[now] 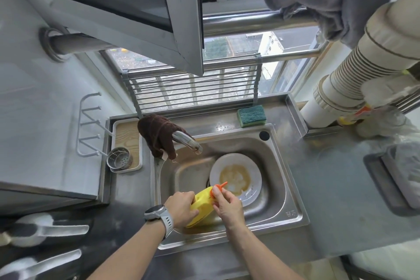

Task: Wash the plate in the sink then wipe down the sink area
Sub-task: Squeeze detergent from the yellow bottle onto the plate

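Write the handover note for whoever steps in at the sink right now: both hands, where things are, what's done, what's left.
Left hand: gripping the yellow detergent bottle over the sink's front edge.
Right hand: fingers at the bottle's orange flip cap, which stands open.
Plate: lying in the basin, brown residue still on it.
Sponge: on the ledge behind the sink, untouched.
Brown cloth: draped over the faucet.
Done: plate in sink, soap in hand.
Left: apply soap, scrub, rinse, then wipe down the sink area.
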A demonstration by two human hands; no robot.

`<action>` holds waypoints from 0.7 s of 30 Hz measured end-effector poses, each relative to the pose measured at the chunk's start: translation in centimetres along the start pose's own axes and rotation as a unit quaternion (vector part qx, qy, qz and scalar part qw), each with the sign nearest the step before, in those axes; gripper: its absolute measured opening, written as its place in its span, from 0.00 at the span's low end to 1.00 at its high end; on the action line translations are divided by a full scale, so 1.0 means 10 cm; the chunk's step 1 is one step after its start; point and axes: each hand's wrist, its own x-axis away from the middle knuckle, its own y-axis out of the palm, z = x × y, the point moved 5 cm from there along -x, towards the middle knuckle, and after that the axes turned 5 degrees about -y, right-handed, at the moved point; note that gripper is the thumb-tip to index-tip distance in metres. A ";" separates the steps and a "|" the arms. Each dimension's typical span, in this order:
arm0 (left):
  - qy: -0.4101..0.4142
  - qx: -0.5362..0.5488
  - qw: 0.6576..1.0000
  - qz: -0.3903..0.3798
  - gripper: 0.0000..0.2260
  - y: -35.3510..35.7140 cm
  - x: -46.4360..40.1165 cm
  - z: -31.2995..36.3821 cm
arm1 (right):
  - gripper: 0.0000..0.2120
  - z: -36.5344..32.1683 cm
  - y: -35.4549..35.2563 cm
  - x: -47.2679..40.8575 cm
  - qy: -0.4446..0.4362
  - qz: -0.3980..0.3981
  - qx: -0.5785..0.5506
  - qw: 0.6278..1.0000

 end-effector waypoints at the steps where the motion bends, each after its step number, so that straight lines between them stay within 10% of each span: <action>1: -0.003 -0.004 1.000 0.008 0.15 -0.04 0.04 0.01 | 0.39 -0.03 0.00 0.02 -0.007 0.002 0.005 1.000; 12: 0.015 0.188 0.976 0.109 0.17 -0.66 0.57 0.52 | 0.24 -1.05 -0.09 0.57 -0.113 0.020 0.181 0.977; 21: 0.078 0.481 0.872 0.046 0.14 -0.92 0.66 1.25 | 0.26 -2.07 -0.68 0.76 -0.182 -0.022 0.223 0.958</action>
